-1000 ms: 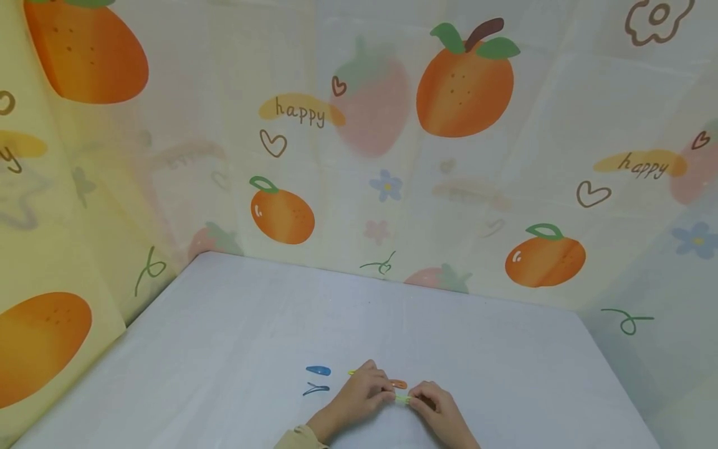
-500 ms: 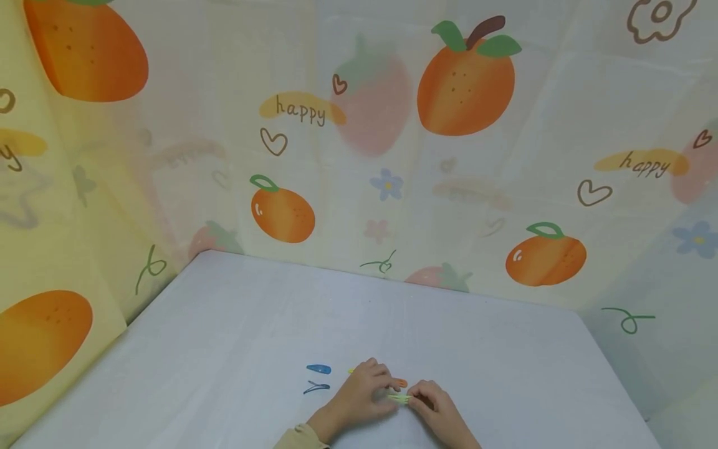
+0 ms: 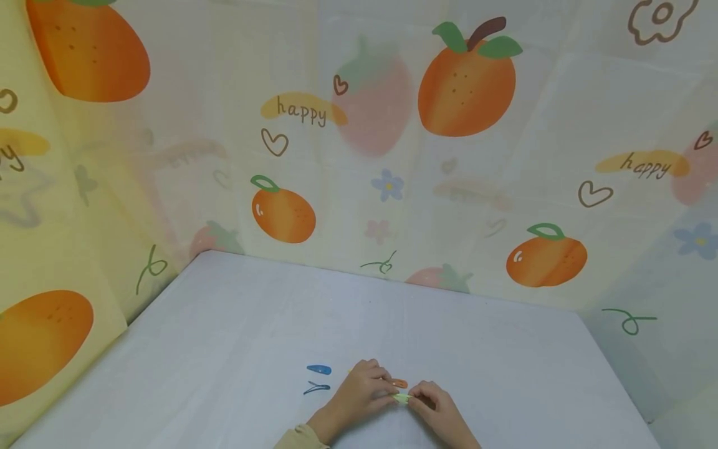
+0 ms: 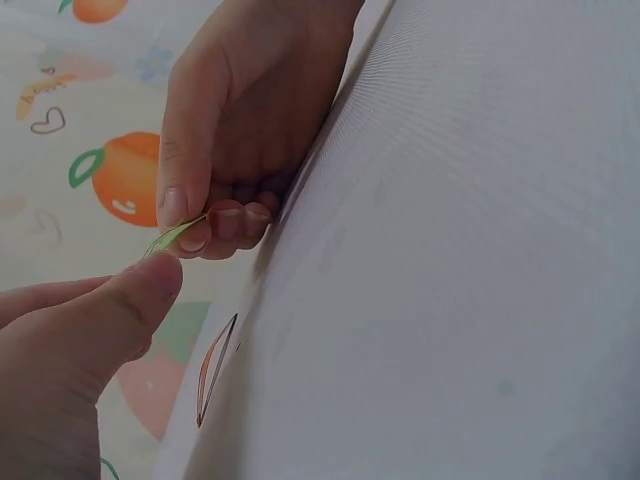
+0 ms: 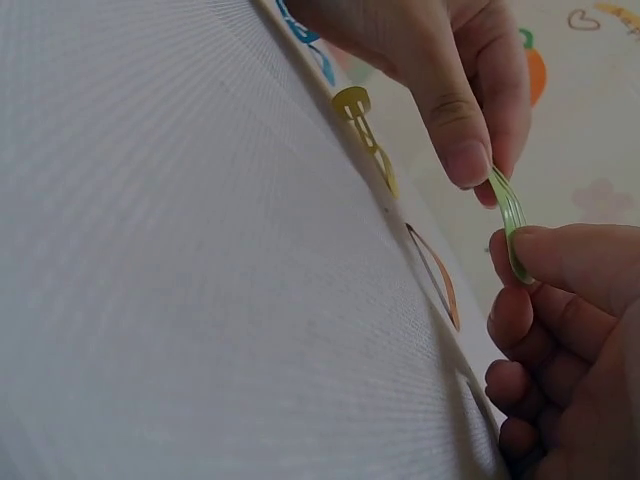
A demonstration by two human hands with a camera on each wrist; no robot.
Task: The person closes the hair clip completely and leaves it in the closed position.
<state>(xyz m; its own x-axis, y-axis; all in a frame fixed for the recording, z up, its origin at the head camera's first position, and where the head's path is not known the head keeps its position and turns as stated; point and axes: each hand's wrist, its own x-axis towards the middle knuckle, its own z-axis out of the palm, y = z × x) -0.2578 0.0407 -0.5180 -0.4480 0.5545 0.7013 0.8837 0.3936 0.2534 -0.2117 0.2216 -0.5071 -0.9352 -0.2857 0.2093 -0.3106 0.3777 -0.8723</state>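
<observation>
Clip [image 5: 508, 212] pinched by both hands [image 3: 364, 390] [image 3: 440, 408] seems ridged in right-wrist view alone.

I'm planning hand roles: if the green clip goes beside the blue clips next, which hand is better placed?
Left, probably: the left hand pinches one end of the green clip and is nearer the blue clips; the right hand, pinching the other end, is farther.

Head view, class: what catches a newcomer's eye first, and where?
Probably the big printed orange, high on the backdrop right of centre. Near the bottom, the left hand and right hand pinch a green clip between them. Two blue clips lie on the white table, left of the hands.
</observation>
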